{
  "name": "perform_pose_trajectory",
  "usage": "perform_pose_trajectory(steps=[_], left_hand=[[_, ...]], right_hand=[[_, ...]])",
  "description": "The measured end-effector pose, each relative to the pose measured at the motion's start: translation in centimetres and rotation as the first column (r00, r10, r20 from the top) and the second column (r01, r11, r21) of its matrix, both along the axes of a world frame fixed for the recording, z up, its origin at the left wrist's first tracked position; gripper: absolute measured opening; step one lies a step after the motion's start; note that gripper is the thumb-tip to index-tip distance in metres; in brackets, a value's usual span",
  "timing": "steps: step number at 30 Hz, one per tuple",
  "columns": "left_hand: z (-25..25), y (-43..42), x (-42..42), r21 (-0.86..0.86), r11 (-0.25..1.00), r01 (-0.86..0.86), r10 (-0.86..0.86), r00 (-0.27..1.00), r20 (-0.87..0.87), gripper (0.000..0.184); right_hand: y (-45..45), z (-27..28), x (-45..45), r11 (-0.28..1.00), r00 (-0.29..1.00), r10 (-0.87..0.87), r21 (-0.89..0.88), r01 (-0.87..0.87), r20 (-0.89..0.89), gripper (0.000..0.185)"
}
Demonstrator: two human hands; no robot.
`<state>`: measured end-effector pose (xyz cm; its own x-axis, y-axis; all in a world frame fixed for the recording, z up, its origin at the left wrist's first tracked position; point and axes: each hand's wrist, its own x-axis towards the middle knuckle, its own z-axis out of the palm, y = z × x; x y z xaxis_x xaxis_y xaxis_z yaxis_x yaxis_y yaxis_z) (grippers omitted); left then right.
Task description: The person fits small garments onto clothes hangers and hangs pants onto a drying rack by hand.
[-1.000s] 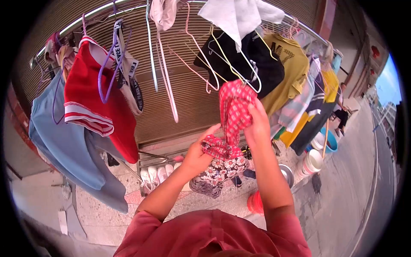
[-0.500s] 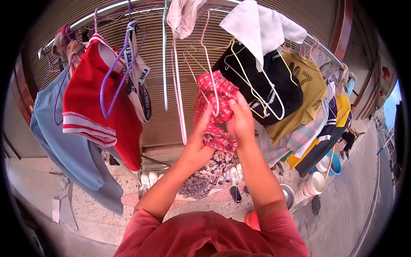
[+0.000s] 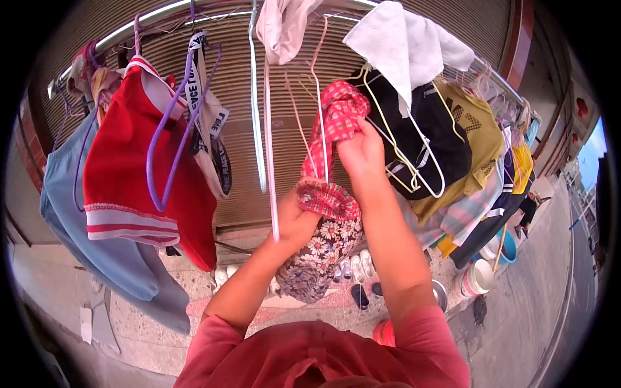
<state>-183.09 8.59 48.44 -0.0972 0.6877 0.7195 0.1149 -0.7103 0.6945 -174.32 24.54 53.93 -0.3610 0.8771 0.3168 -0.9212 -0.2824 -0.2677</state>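
Both my hands are closed on a red checked garment (image 3: 343,107) that hangs stretched between them in front of a pink wire hanger (image 3: 321,110). My left hand (image 3: 299,223) grips its lower, gathered end, with the fingers mostly hidden behind the cloth. Higher up, my right hand (image 3: 362,150) pinches the fabric near the hanger's right side. Below the gathered end hangs a dark floral cloth (image 3: 323,249). Just left of the garment, a pale pink hanger (image 3: 272,174) and a light blue hanger (image 3: 256,110) dangle from the rail.
Overhead runs a metal rail (image 3: 152,14). Red shorts (image 3: 139,155) and light blue trousers (image 3: 97,239) hang left; a black garment (image 3: 440,139), white cloth (image 3: 407,48) and mustard shirt (image 3: 475,136) hang right. Buckets (image 3: 477,277) and shoes (image 3: 359,294) stand below. Another person (image 3: 527,212) sits far right.
My right hand has moved up with the upper part of the garment, while my left hand sits slightly lower and to the left. The cloth is now stretched longer between them.
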Motion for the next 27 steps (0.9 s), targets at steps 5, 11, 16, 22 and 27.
perform_pose_trajectory(steps=[5,11,16,22,27], left_hand=[[1.6,-0.9,0.1,-0.071,0.996,0.062,-0.059,0.997,0.050,0.014],[2.6,-1.3,-0.3,-0.091,0.987,0.134,-0.135,0.991,-0.009,0.014],[2.7,-1.2,-0.5,-0.082,0.989,0.126,-0.129,0.991,-0.032,0.016],[2.5,-1.2,-0.5,-0.093,0.991,0.093,-0.095,0.995,-0.023,0.016],[1.6,-1.4,-0.6,-0.134,0.986,0.096,-0.090,0.995,0.048,0.014]], right_hand=[[0.5,2.6,-2.4,0.999,1.000,-0.006,-0.041,0.006,0.007,0.023],[3.1,1.8,-5.6,0.863,0.935,0.354,0.387,-0.324,-0.007,0.027],[0.3,3.4,-6.6,0.771,0.736,-0.425,0.637,-0.012,0.527,0.046],[1.8,1.7,-7.3,0.511,0.402,-0.750,0.846,-0.153,0.526,0.045],[-1.8,3.0,-4.7,0.387,0.411,-0.843,0.922,0.018,0.346,0.026]])
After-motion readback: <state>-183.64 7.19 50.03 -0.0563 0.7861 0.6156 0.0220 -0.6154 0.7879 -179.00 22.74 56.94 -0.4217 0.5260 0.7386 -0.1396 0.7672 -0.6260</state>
